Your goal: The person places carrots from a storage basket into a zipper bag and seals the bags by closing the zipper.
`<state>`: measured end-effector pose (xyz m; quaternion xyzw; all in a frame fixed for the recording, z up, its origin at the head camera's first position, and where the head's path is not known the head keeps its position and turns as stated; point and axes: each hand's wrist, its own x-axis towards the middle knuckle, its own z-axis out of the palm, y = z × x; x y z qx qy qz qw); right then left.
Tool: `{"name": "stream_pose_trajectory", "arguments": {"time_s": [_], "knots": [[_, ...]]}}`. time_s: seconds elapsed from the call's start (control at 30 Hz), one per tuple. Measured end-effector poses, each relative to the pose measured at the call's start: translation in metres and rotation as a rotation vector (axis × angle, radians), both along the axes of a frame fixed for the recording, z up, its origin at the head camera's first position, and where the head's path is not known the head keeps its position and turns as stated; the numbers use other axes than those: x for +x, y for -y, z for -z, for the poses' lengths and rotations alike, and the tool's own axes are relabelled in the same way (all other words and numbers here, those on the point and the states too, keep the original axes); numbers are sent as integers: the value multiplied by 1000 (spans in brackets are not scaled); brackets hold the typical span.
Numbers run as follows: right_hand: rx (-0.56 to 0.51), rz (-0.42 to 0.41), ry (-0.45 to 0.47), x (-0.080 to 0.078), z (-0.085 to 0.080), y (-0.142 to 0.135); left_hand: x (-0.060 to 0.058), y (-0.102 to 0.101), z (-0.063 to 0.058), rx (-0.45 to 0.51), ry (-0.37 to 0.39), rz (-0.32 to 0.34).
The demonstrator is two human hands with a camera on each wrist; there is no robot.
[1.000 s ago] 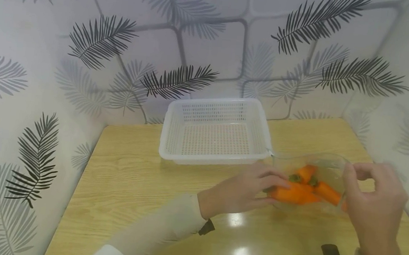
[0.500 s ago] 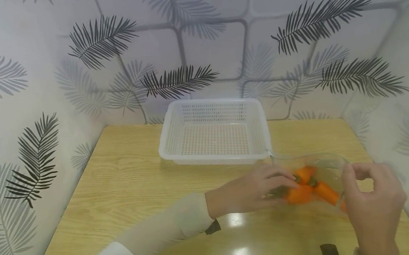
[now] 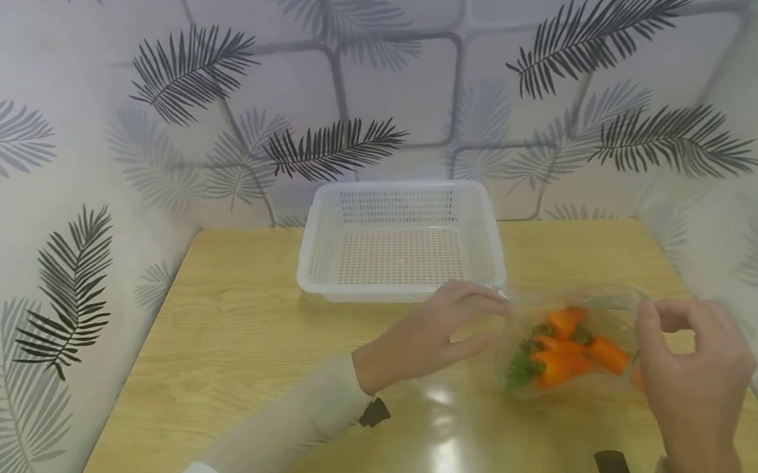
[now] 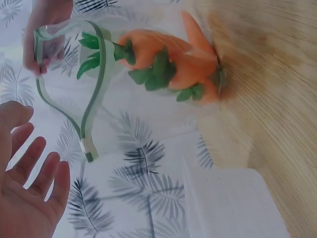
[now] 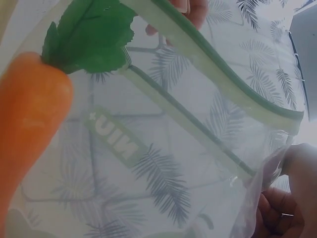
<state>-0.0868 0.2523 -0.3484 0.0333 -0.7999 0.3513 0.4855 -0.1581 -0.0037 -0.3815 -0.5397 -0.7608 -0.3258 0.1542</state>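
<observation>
A clear zip bag point(image 4: 92, 99) with a green-edged mouth stands on the table, its mouth spread apart. Inside lie several orange carrots point(image 3: 559, 360) with green leafy tops; one carrot point(image 5: 29, 109) shows close up in the right wrist view. My right hand point(image 3: 700, 389) pinches the bag's right edge between thumb and fingers. At the bag's left side is my left hand point(image 3: 431, 337), holding nothing. In the left wrist view its fingers are spread and loosely bent, apart from the bag's mouth.
A white plastic basket point(image 3: 373, 295) with slotted sides stands at the back of the wooden table point(image 3: 222, 374), left of the bag. No contents show in it. Behind rises a pale wall covering point(image 3: 394, 78) with a leaf pattern.
My left hand has drawn back from the carrots, out to the left of the bag. The carrots' green tops now show. My right hand keeps its grip at the bag's edge.
</observation>
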Motion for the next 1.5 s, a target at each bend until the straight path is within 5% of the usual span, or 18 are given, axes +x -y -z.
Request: {"name": "stream_pose_trajectory", "arguments": {"time_s": [0.33, 0.57, 1.17, 1.27, 1.5], "knots": [[-63, -93, 25, 2, -7, 2, -6, 35, 9, 93, 202, -105], [-135, -176, 95, 4, -11, 9, -12, 33, 16, -5, 365, -84], [-236, -395, 146, 6, -9, 12, -28, 12, 18, 0, 420, -54], [-230, -391, 161, 8, -10, 10, -26, 12, 13, 47, 436, -68], [-254, -353, 258, 12, -16, 6, -9, 15, -20, 224, 408, -82]]}}
